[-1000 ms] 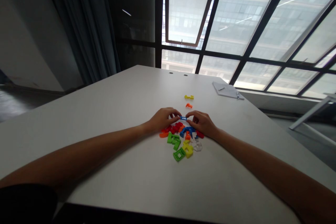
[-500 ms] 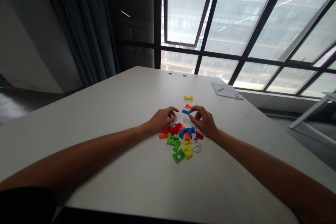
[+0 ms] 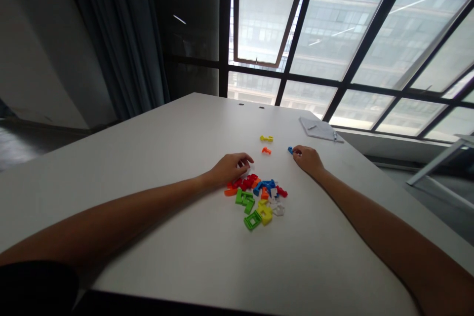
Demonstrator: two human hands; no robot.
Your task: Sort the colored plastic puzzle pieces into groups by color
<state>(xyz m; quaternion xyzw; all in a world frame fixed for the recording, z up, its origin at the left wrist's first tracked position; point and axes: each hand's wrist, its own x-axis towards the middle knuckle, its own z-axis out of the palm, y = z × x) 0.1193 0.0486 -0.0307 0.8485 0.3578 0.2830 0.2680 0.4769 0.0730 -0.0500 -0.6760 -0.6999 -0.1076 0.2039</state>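
Note:
My right hand [image 3: 308, 158] pinches a small blue plastic piece [image 3: 291, 150] at the right of the table, its fingers partly covering it. My left hand [image 3: 233, 167] rests on the table with fingers curved and apart, holding nothing. Just in front of it lies a pile of plastic pieces: red pieces [image 3: 251, 180], blue pieces [image 3: 267, 185], green pieces [image 3: 252, 219], yellow pieces [image 3: 264, 214] and white pieces [image 3: 278, 209]. Apart from the pile, an orange piece [image 3: 266, 151] and a yellow piece [image 3: 266, 138] lie farther back, between and beyond my hands.
Everything lies on a white table [image 3: 155, 153]. A white paper pad [image 3: 321, 130] with pens on it is near the far right edge. Two dark round fittings sit at the table's far end, before large windows [image 3: 318, 19]. A dark curtain [image 3: 122, 34] hangs at left.
My right hand has carried the blue piece to the right, away from the orange piece, and lowered it to the table. The left hand has stayed nearly still.

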